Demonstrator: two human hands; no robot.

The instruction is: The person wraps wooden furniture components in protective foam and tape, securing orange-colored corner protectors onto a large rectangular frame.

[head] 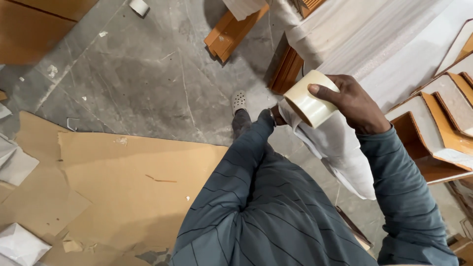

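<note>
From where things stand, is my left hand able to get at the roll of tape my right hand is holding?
Probably yes. The left hand sits just beside the roll of tape that the right hand grips, with only white wrapping sheet hanging below and nothing between them.

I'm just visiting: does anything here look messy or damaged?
Yes. Torn brown cardboard sheets and crumpled white paper litter the grey stone floor, which shows cracks. The right hand grips a cream tape roll.

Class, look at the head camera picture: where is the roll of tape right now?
The roll of tape is upper right of centre, gripped in the right hand, above a white foam sheet and beside the left hand.
</note>
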